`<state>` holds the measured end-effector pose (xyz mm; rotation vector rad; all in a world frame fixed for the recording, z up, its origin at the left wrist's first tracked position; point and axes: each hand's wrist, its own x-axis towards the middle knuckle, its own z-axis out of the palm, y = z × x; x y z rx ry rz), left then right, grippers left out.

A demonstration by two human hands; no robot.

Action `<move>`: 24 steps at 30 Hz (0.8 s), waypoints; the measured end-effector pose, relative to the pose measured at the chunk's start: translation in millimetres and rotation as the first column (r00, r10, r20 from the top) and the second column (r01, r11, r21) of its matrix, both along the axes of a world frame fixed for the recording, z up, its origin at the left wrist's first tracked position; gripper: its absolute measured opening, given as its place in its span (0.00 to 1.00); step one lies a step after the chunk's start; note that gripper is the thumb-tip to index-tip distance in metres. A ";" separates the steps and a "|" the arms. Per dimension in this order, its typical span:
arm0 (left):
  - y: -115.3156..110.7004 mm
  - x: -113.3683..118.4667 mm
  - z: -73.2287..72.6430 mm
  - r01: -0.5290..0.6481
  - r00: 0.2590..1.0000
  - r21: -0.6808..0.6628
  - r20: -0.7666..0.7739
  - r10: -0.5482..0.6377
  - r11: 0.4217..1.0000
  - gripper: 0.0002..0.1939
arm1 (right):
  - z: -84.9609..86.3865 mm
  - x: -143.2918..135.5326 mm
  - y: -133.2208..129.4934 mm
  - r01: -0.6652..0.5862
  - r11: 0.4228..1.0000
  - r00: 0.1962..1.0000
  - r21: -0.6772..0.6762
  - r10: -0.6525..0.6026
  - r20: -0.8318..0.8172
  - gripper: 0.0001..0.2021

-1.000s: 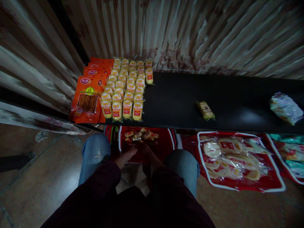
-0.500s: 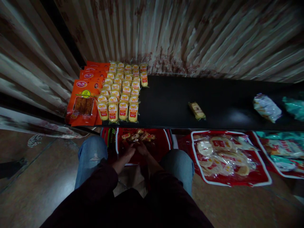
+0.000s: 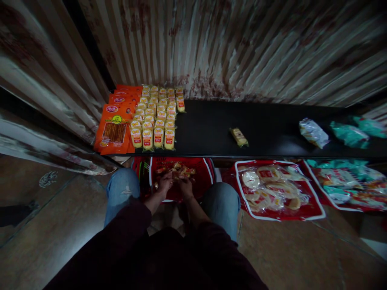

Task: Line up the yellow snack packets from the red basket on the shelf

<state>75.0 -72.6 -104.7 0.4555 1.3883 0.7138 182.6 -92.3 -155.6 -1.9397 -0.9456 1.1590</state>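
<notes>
Crouching between the person's 2 denim-clad knees sits a red plastic basket (image 3: 205,177) on the floor, just under the front edge of a long black shelf (image 3: 272,125), and in it lies a loose heap of small yellow-and-red wrapped snack packets (image 3: 178,171), glossy, oblong and jumbled at all angles. Both hands are down in that heap. The left hand (image 3: 164,184) has its fingers curled in among the packets at the near left of the pile, and the right hand (image 3: 185,186) sits just beside it, fingers bent onto the same pile; the 2 hands are almost touching. Each grip looks narrow and closed over packets, but the light is dim and I cannot tell how many packets either one holds. On the shelf above, at its left end, stand neat rows of the same kind of yellow packets with red labels (image 3: 157,117), and beside them a stack of flat orange pouches with a clear window (image 3: 115,129). Well apart, near the shelf's middle, lies 1 single yellow packet (image 3: 238,137), tilted. Further right are a pale crinkled bag (image 3: 313,133) and teal bags (image 3: 349,135). On the floor right of the basket rests a red tray of round wrapped biscuits (image 3: 272,189).
</notes>
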 end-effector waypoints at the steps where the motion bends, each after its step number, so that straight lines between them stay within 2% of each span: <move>1: -1.1 -0.4 2.8 -0.028 0.999 0.008 0.021 0.028 1.000 0.17 | 2.3 -2.1 -3.1 0.047 0.999 0.999 0.009 -0.047 -0.024 0.16; 4: -6.7 0.0 11.1 -0.104 0.991 0.050 0.091 0.100 0.993 0.14 | 11.0 -7.5 -12.1 0.238 0.969 0.957 0.059 -0.224 -0.182 0.16; 8: -20.0 3.3 24.3 -0.166 0.975 0.092 0.161 0.150 0.982 0.14 | 24.2 -10.3 -21.0 0.504 0.855 0.800 0.124 -0.408 -0.440 0.14; 11: -30.9 6.3 34.9 -0.141 0.979 0.116 0.161 0.122 0.983 0.15 | 31.1 -9.8 -25.5 0.543 0.827 0.768 0.148 -0.416 -0.487 0.16; 15: -39.7 9.5 44.8 -0.051 0.993 0.189 0.115 0.030 0.981 0.19 | 36.4 -9.5 -29.2 0.525 0.831 0.788 0.183 -0.393 -0.474 0.16; 17: -40.7 10.6 46.2 -0.001 0.998 0.231 0.065 -0.015 0.973 0.21 | 39.3 -9.9 -29.7 0.527 0.838 0.777 0.141 -0.407 -0.481 0.15; 21: -38.3 10.2 42.1 0.078 0.997 0.284 -0.002 -0.080 0.956 0.22 | 47.5 -12.0 -28.4 0.587 0.807 0.586 -0.069 -0.482 -0.652 0.11; 24: -34.5 5.6 35.3 0.063 0.997 0.317 -0.065 -0.045 0.946 0.20 | 54.0 -12.2 -28.4 0.564 0.812 0.485 -0.151 -0.473 -0.735 0.07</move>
